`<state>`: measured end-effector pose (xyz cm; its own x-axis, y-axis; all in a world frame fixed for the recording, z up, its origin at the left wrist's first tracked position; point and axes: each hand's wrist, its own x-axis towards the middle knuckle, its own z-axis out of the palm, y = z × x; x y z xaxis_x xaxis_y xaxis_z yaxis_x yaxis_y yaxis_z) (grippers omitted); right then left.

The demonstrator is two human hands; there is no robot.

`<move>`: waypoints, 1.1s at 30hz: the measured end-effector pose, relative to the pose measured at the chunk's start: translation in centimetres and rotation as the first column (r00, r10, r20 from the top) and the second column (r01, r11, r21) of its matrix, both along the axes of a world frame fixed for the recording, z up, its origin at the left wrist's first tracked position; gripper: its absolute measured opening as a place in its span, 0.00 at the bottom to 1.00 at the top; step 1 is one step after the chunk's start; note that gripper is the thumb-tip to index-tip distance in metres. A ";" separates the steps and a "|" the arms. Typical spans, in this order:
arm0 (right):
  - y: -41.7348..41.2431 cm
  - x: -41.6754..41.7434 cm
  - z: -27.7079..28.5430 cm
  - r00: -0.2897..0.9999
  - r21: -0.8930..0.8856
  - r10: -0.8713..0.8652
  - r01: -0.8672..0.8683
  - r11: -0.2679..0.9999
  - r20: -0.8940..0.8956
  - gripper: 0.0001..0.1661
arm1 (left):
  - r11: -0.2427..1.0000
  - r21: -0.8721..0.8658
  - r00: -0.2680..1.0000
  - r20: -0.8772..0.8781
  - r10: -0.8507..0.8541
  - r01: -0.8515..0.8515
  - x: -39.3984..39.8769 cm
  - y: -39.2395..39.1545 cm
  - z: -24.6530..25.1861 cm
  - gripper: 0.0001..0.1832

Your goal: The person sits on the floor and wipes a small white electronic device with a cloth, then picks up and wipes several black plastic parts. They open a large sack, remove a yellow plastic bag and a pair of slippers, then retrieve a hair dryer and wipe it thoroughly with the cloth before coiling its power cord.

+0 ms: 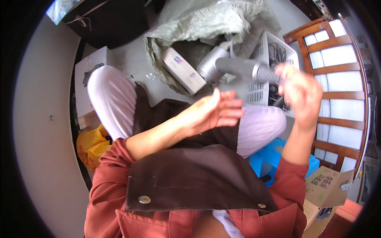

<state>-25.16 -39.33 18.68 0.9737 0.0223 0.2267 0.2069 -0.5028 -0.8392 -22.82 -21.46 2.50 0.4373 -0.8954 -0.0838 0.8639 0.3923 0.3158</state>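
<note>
My right hand (300, 92), blurred, grips the end of a hair dryer (238, 66) with a silver barrel and a grey handle ribbed near its tail. The dryer lies almost level in the air, its barrel pointing left over the mouth of a pale woven sack (205, 22). Below the handle, my left hand (215, 111) is held out with the fingers spread a little and nothing in it. Just left of the barrel, a slim white box (184, 71) with printed pictures leans in the sack's opening.
A white plastic basket (257, 92) holding cables and dark items stands behind the dryer. Wooden slatted rails (339, 95) rise at the right, above an opened cardboard box (324, 184). Blue plastic (262, 160) lies by my right knee. At left are a white carton (84, 86) and a yellow bag (92, 145).
</note>
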 end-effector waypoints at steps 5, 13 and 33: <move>2.4 -3.8 -4.7 0.919 -0.095 0.389 -0.382 0.919 0.063 0.22 | 0.963 -0.021 0.850 -0.476 0.228 -0.270 5.4 -1.6 0.8 0.23; 2.3 -2.0 -13.8 0.913 0.206 0.179 -0.108 0.972 -0.367 0.13 | 0.945 -0.040 0.943 0.071 0.326 -0.324 8.4 2.5 -0.9 0.23; 11.5 8.7 -42.4 0.431 0.385 0.183 0.448 0.806 -0.884 0.11 | 0.762 0.386 0.828 0.450 0.335 -0.519 10.5 5.2 -3.2 0.28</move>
<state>-16.48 -27.82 -23.71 0.6071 0.0685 -0.7917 -0.7936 0.1043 -0.5995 -12.27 -16.28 -0.67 0.8446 -0.4896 -0.2165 0.4437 0.4139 0.7949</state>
